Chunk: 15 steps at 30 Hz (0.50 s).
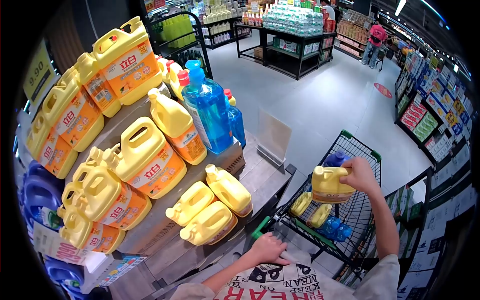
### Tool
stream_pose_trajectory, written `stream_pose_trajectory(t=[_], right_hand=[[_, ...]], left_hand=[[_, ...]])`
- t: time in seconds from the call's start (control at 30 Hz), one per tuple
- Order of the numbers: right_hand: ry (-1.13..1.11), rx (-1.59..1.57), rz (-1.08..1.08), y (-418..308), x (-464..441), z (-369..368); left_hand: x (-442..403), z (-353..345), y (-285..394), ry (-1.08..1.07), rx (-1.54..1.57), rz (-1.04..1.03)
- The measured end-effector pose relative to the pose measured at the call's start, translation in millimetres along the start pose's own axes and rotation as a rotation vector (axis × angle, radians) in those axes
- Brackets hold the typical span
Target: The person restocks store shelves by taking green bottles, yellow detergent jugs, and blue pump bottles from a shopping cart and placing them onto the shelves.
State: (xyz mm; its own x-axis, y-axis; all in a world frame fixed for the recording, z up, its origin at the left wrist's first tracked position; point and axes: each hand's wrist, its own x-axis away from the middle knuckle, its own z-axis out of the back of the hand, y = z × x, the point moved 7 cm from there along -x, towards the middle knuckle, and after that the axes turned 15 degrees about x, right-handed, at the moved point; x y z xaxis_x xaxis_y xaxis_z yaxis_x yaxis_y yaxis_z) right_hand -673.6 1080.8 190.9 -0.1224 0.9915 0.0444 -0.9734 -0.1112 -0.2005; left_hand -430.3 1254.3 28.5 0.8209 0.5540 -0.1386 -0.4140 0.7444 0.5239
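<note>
My right hand (361, 175) grips a yellow detergent jug (331, 186) by its handle, holding it above the basket of a shopping cart (367, 150). Just behind the jug, a purple-blue bottle (336, 158) partly shows. Low in the cart lie two yellow bottles (301, 204) and some clear blue bottles (330, 226). My left hand (270, 248) is closed around the cart's handle (286, 261), near its green end piece (260, 229); the sleeve and shirt hide part of the bar.
To the left, a stepped display (235, 162) carries several yellow detergent jugs (150, 160) and large blue bottles (207, 110). Three yellow jugs (215, 222) stand at its near corner. Shelves of packs (430, 110) line the right. Farther back are a bottle table (295, 35) and a person (375, 40).
</note>
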Motion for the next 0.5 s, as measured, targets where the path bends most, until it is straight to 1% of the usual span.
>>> stream_pose_trajectory(t=[0.03, 0.1, 0.2, 0.33, 0.43, 0.5], right_hand=[[0.007, -0.005, 0.0, -6.0, -5.6, 6.2], [0.068, -0.118, 0.098, -25.0, -15.9, 18.0], [0.043, -0.205, 0.163, -54.7, -37.3, 18.6], [0.071, -0.273, 0.163, -96.6, -71.7, -2.3], [0.061, -0.304, 0.138, -127.0, -95.9, -20.2], [0.049, -0.313, 0.131, -140.7, -111.7, -36.4]], left_hand=[[-0.4, 0.7, 0.9, 0.007, -0.003, -0.005], [-0.2, 0.8, 2.6, 0.008, -0.014, -0.005], [-0.5, 1.4, 3.1, 0.018, -0.016, 0.004], [-1.7, -0.4, 2.7, -0.008, -0.047, 0.02], [-2.4, 4.4, 5.8, 0.043, -0.007, 0.017], [-2.8, 5.0, 6.6, 0.027, -0.01, 0.031]])
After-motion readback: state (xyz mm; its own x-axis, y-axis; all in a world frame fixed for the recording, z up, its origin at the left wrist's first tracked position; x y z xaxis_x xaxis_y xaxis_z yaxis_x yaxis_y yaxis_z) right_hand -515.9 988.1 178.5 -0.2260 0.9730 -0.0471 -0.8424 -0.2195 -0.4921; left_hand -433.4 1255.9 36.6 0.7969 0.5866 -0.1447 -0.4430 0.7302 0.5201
